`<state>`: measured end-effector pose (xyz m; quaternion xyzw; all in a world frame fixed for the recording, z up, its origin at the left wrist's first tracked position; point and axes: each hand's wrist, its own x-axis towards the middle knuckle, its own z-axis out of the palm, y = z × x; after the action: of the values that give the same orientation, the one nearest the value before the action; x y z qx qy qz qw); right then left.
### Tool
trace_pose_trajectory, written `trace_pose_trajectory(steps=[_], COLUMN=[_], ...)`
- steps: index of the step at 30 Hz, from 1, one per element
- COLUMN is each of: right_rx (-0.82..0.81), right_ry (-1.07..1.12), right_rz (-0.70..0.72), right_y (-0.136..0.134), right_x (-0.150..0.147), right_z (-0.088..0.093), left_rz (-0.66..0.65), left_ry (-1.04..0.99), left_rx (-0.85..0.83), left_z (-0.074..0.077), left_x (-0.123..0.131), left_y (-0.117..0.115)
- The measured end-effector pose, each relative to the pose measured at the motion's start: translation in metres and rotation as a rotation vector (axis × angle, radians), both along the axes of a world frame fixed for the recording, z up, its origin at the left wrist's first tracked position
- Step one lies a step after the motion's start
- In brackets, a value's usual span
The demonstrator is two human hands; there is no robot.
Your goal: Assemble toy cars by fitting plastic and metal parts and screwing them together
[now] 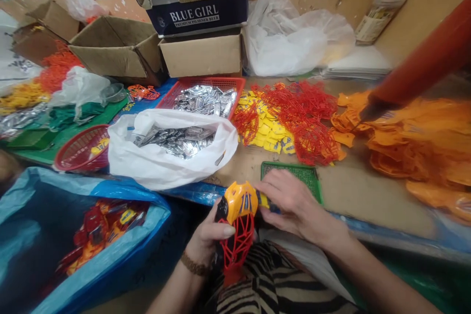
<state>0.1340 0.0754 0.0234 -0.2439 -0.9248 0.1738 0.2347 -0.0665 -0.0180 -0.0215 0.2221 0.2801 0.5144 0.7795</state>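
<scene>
Holding part-built toy point(241, 218) just in front of table edge in left hand point(208, 235), with thumb over red lattice point(240, 250) and other fingers mostly hidden. Pinching yellow piece point(263, 200) beside it with right hand point(292, 202); can't tell if attached. Judged partway: already showing orange panel point(241, 196) and lattice together. Probably left to use: loose lattices point(314, 142), yellow parts point(270, 130), orange panels point(437, 127) on table point(368, 201). Possibly done: colourful pieces point(97, 228) in blue bag point(99, 184).

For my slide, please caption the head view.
Left hand holds an orange and red assembly; right hand holds a yellow piece.
</scene>
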Motion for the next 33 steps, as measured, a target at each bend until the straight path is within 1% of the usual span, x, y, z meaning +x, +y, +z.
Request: trace_pose_trajectory(steps=[2, 4, 5, 7, 9, 11, 13, 18, 24, 29, 33], right_rx=[0.014, -0.059, -0.117, -0.233, -0.3, -0.333, -0.346, -0.353, -0.415, -0.376, -0.312], right_ry=[0.163, 0.321, 0.376, 0.414, 0.41, 0.4, 0.399, 0.425, 0.477, 0.451, 0.46], right_rz=[-0.064, -0.121, -0.117, -0.054, 0.011, 0.036, 0.049, 0.056, 0.033, 0.033, 0.048], right_y=[0.004, 0.005, 0.004, -0.001, -0.009, -0.017, -0.022, -0.027, -0.029, -0.029, -0.03], right_x=[0.005, 0.008, 0.008, 0.003, -0.004, -0.01, -0.014, -0.015, -0.014, -0.012, -0.009], right_z=[0.0, 0.002, 0.003, 0.007, 0.009, 0.009, 0.007, -0.001, -0.002, -0.002, -0.006], left_rz=[-0.024, -0.019, -0.014, -0.005, 0.064, 0.155, 0.2, 0.099, 0.056, 0.081, 0.084], left_ry=[-0.151, -0.287, -0.33, -0.368, -0.37, -0.357, -0.34, -0.325, -0.313, -0.319, -0.33], left_rx=[-0.035, -0.067, -0.09, -0.128, -0.178, -0.222, -0.249, -0.208, -0.197, -0.232, -0.261], left_z=[-0.01, -0.018, -0.021, -0.024, -0.023, -0.021, -0.02, -0.021, -0.011, -0.011, -0.011], left_x=[0.007, 0.014, 0.016, 0.02, 0.022, 0.024, 0.025, 0.028, 0.03, 0.031, 0.032], left_y=[-0.002, -0.002, -0.002, -0.002, -0.003, -0.004, -0.004, 0.0, 0.002, 0.001, 0.003])
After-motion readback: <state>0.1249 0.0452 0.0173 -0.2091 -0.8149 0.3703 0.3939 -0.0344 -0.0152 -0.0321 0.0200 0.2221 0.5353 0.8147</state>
